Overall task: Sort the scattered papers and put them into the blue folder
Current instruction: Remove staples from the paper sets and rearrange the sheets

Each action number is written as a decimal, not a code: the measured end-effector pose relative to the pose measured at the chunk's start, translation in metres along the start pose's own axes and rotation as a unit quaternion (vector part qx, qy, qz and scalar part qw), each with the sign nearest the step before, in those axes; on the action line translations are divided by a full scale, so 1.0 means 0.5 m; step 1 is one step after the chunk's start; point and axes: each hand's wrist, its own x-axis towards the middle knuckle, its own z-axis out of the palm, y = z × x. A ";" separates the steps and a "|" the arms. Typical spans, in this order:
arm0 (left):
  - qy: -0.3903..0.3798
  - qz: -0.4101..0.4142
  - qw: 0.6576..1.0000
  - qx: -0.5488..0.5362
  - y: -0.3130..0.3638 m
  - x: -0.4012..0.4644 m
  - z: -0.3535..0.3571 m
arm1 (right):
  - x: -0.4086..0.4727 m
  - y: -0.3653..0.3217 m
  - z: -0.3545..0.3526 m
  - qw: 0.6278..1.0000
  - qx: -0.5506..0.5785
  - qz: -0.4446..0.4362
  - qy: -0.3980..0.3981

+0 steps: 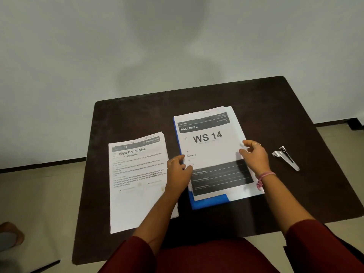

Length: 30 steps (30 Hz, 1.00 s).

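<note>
Blue folder (pixel 208 201) under WS 14 stack (pixel 208 146) on dark worktop (pixel 275 107), left hand (pixel 178 170) gripping its left edge, right hand (pixel 254 154) pinching its right edge, second stack (pixel 137 184) left of both hands

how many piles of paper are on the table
2: the Wipe Drying Mat pile lies left on the table; the WS 14 pile lies on the blue folder. Sheets beneath may be hidden.
</note>
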 end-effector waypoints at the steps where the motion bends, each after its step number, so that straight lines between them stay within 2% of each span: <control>1: -0.008 -0.003 1.000 0.029 0.004 0.008 0.016 | 0.012 -0.004 -0.005 1.000 -0.005 -0.006 -0.009; 4: -0.008 -0.003 0.986 0.165 0.009 0.032 0.057 | 0.047 -0.016 -0.016 0.998 -0.017 -0.032 -0.047; 7: -0.004 -0.002 0.957 0.291 0.014 0.048 0.076 | 0.082 -0.028 -0.023 0.993 -0.042 -0.066 -0.090; 11: 0.021 -0.011 0.932 0.363 0.029 0.076 0.088 | 0.134 -0.044 -0.027 0.973 -0.112 -0.131 -0.153; 13: 0.029 -0.025 0.930 0.364 0.032 0.089 0.087 | 0.157 -0.056 -0.025 0.957 -0.152 -0.171 -0.177; 16: 0.002 -0.056 0.943 0.329 0.026 0.105 0.090 | 0.193 -0.074 -0.016 0.930 -0.220 -0.219 -0.198; 22: -0.024 -0.083 0.962 0.259 0.021 0.121 0.090 | 0.258 -0.110 0.022 0.897 -0.290 -0.271 -0.196; 30: -0.053 -0.098 0.975 0.191 0.008 0.147 0.076 | 0.340 -0.186 0.065 0.867 -0.389 -0.228 -0.214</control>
